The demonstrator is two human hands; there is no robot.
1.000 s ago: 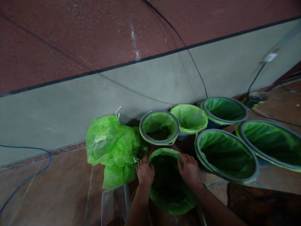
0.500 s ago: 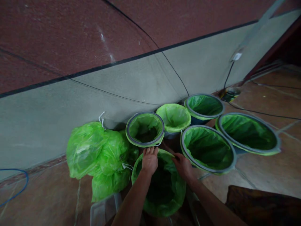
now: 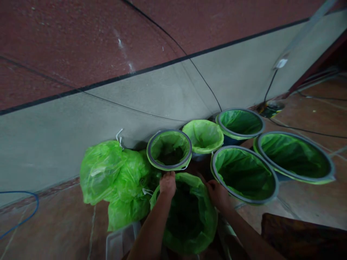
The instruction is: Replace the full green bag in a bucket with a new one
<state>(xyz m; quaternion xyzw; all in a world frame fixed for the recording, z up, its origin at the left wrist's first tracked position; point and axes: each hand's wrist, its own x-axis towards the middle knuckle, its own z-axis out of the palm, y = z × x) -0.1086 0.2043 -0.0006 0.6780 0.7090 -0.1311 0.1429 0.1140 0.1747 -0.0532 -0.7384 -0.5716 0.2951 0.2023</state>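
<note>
In the head view, a green bin liner (image 3: 202, 213) lines the nearest bin, its edge folded outward over the rim. My left hand (image 3: 167, 186) is closed on the liner's far left edge, the fingertips partly hidden behind it. At the far right edge, my right hand (image 3: 217, 195) pinches the same liner. Just beyond my left hand stands a lined bin with a grey ring (image 3: 169, 150). Close to my right hand is another ringed bin (image 3: 245, 175) with a green liner.
Tied green bags (image 3: 108, 169) are heaped on the left beside a clear plastic container (image 3: 121, 240). More lined bins (image 3: 203, 136) stand along the wall (image 3: 151, 90). A blue cable (image 3: 32, 209) lies at left, a dark patterned cloth (image 3: 298, 234) at lower right.
My left hand has slid left along the liner's edge, its fingers now more curled. My right hand has shifted slightly right and down. The view has moved a little.
</note>
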